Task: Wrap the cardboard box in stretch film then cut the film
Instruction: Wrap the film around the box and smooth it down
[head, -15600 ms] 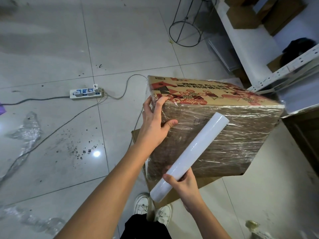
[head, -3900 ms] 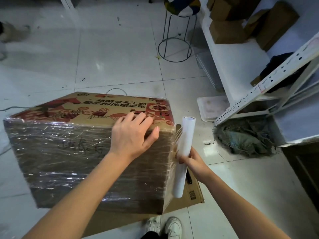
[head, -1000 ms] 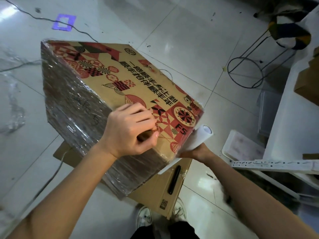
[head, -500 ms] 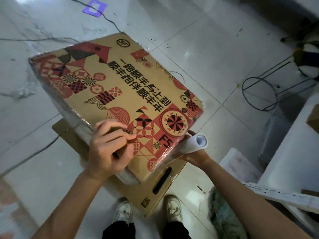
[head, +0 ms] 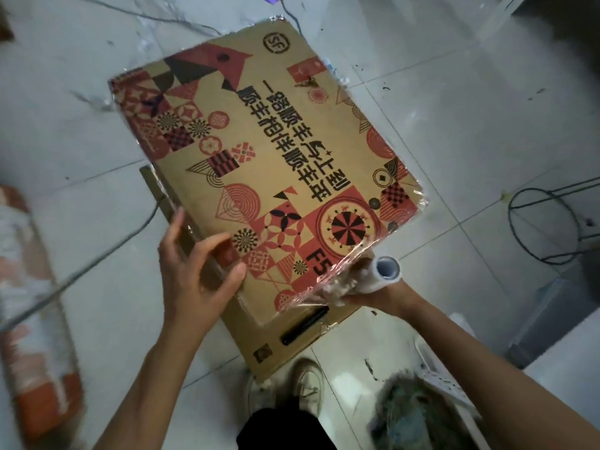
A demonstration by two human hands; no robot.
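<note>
Pale tiled floor [head: 454,131] — left hand [head: 194,271] spread wide, right hand [head: 373,295] gripping film roll [head: 386,271].

Cardboard box [head: 276,164] sits mid-floor on a flat cardboard sheet [head: 292,345], which sticks out toward the shoes [head: 308,384]. Left hand [head: 194,271] at the box's near-left edge, right hand [head: 376,295] w/ the stretch film roll [head: 386,272] at its near-right corner. A black pen-like thing [head: 303,324] lies on the sheet, just below the roll. Wire stool frame [head: 552,222] far right, cable [head: 81,277] running off left.
</note>
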